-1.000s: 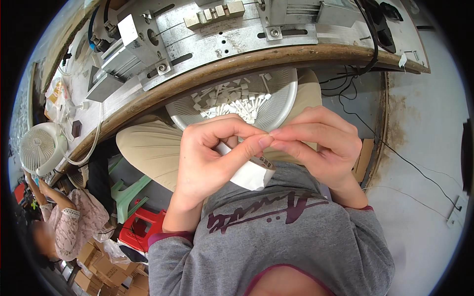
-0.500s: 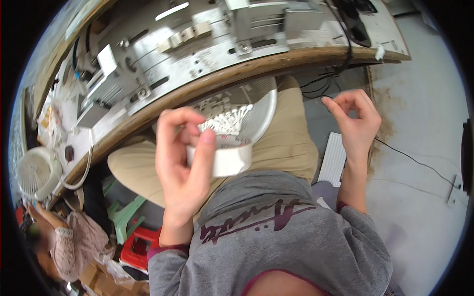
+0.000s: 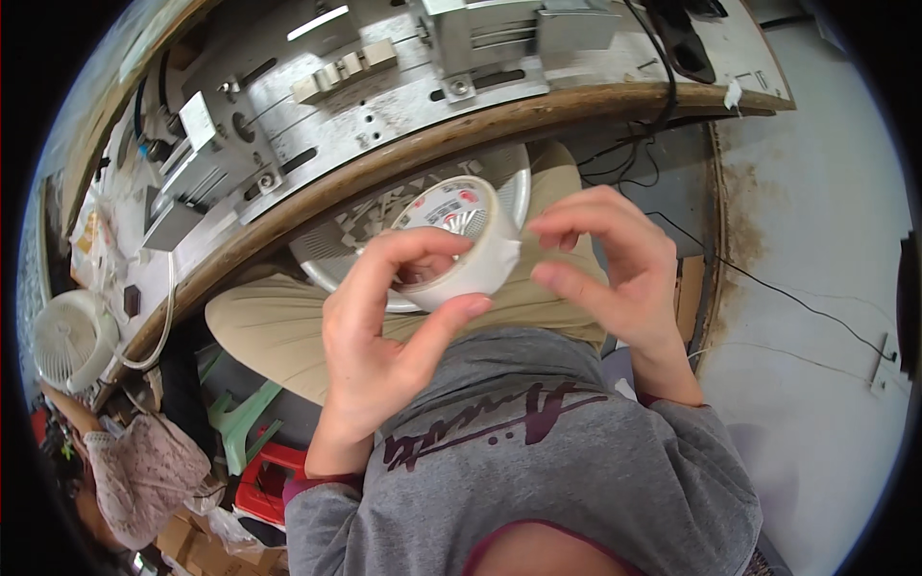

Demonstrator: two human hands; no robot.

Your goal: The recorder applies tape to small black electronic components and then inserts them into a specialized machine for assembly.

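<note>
My left hand (image 3: 370,341) holds a roll of white tape (image 3: 492,257) over my lap. Its fingers reach into the ring and its thumb lies along the lower outside edge. A short loose flap shows on the roll's right side. Just right of the roll, my right hand (image 3: 624,264) is held with thumb and fingers apart; nothing shows between them. Beneath the roll, a pale perforated basket (image 3: 523,182) rests on my lap. Small white pieces (image 3: 389,204) lie in it, partly hidden by the roll and my left hand.
A wood-edged workbench (image 3: 423,140) runs across the front, carrying a metal fixture (image 3: 480,38) and a row of small beige blocks (image 3: 346,72). Black cables (image 3: 629,163) hang at its right. At left are a fan (image 3: 72,338), a red stool (image 3: 259,488) and another person (image 3: 149,470).
My right hand has come left toward the roll, its pinched fingers now spread. The left hand has moved slightly right and turned the roll, so its ring opening faces up more.
</note>
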